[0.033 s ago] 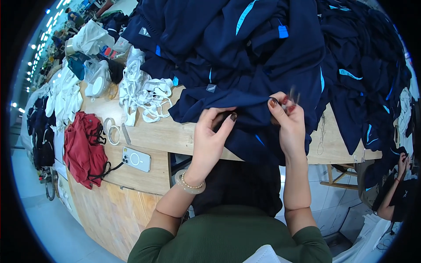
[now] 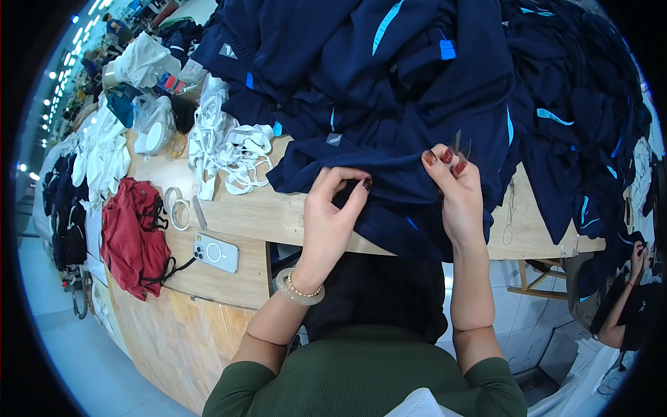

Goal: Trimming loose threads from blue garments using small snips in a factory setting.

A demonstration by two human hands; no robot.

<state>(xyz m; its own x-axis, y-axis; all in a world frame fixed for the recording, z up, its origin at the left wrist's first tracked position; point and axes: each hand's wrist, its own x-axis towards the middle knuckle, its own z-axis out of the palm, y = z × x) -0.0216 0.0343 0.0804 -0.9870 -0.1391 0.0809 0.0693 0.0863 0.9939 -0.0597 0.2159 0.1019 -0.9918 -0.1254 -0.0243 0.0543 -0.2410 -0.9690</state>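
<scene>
A navy garment (image 2: 389,163) with light-blue trim is stretched between my two hands over the table's near edge. My left hand (image 2: 335,201) pinches its cloth between thumb and fingers. On the other side, my right hand (image 2: 458,191) grips the cloth with its thumb while holding small thread snips (image 2: 456,144), whose two blades stick up past the fingers, apart at the tips. Part of the snips is hidden inside that hand. Right behind the garment rises a big heap of navy garments (image 2: 333,62) with light-blue pieces.
Left on the wooden table (image 2: 278,217) lie white straps (image 2: 246,153), tape rolls (image 2: 180,214), a phone (image 2: 216,253) and a red bag (image 2: 132,233). More navy clothes (image 2: 577,90) hang over the right side. Another person's arm (image 2: 625,292) shows at far right.
My left hand has shifted slightly left along the cloth. The snips, blurred by motion before, now show clearly in my right hand, which has moved only a little.
</scene>
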